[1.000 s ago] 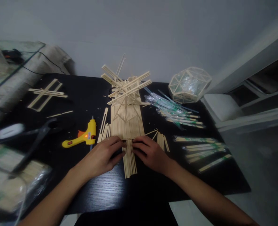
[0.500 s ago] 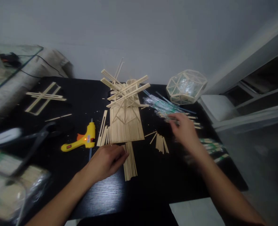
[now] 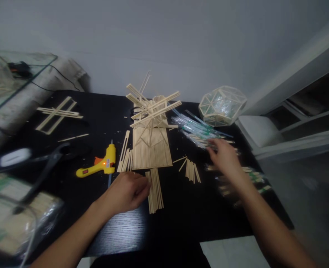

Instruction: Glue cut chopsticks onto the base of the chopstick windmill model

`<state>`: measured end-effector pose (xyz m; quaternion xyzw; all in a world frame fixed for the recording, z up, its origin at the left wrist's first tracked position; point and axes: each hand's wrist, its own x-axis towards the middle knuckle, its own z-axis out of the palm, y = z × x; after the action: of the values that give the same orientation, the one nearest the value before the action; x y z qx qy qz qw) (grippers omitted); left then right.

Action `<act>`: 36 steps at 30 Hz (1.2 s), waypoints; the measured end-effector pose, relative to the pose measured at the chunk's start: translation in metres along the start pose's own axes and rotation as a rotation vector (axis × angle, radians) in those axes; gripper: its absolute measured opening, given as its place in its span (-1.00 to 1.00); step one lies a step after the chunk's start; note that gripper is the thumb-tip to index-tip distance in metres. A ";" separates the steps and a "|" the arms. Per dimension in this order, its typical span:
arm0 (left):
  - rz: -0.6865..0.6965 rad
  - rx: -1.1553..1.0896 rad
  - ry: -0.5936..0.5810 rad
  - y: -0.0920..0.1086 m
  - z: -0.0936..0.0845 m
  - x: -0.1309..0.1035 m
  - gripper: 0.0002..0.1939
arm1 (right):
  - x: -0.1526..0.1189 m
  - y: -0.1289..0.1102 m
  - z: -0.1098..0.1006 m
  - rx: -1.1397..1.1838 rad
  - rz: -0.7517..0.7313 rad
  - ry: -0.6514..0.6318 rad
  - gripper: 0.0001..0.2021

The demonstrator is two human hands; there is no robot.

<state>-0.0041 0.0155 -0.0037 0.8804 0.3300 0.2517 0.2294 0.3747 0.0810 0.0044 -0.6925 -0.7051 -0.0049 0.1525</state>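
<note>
My left hand (image 3: 130,190) is closed, fingers curled, resting on the black table beside a row of thin wooden sticks (image 3: 156,193). Whatever its fingers hold, if anything, is hidden. Over toward the right, my right hand (image 3: 225,156) reaches over the plastic-wrapped stick packs (image 3: 193,128), its thumb and fingertips apart. No stick shows clearly between them. Straight ahead stands a wooden stick model (image 3: 152,150), with a slatted base and crossed blade-like frames (image 3: 153,108) on top. Short cut sticks (image 3: 191,171) lie between it and my right hand.
A yellow glue gun (image 3: 104,163) with a lit orange light lies left of the model. Farther left are a crossed stick frame (image 3: 60,114), dark-handled pliers (image 3: 45,167) and a bagged stick bundle (image 3: 19,216). A faceted stick-framed shape (image 3: 222,106) stands back right.
The view has shifted slightly, so things sit a little farther right. My right hand has moved slightly right over the stick packs. My left hand stays beside the stick row.
</note>
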 end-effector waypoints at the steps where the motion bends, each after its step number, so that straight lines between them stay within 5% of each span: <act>1: 0.008 -0.008 -0.013 0.001 0.000 0.000 -0.63 | 0.000 -0.001 0.001 -0.001 -0.008 0.007 -0.71; 13: 0.022 -0.112 -0.156 0.010 -0.002 -0.001 -0.77 | -0.003 0.016 0.013 -0.039 0.012 0.019 -0.60; 16: -0.096 -0.037 -0.104 0.003 -0.023 -0.004 -0.79 | -0.004 0.015 0.010 -0.034 0.006 0.035 -0.61; 21: -0.533 0.217 0.177 -0.016 -0.071 -0.015 -0.68 | -0.010 -0.006 -0.003 0.048 -0.092 0.158 -0.66; 25: -0.357 0.260 0.069 -0.027 -0.080 -0.022 -0.69 | -0.025 -0.051 -0.012 0.278 -0.273 0.169 -0.76; 31: -0.303 0.265 -0.265 -0.043 -0.070 -0.018 0.18 | -0.051 -0.116 -0.002 0.587 -0.474 -0.027 -0.80; 36: -0.322 0.278 -0.304 -0.052 -0.062 -0.009 0.35 | -0.058 -0.127 0.014 0.708 -0.502 -0.080 -0.82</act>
<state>-0.0710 0.0595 0.0119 0.8674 0.4588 0.0289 0.1903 0.2468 0.0225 0.0039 -0.4041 -0.8151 0.2270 0.3475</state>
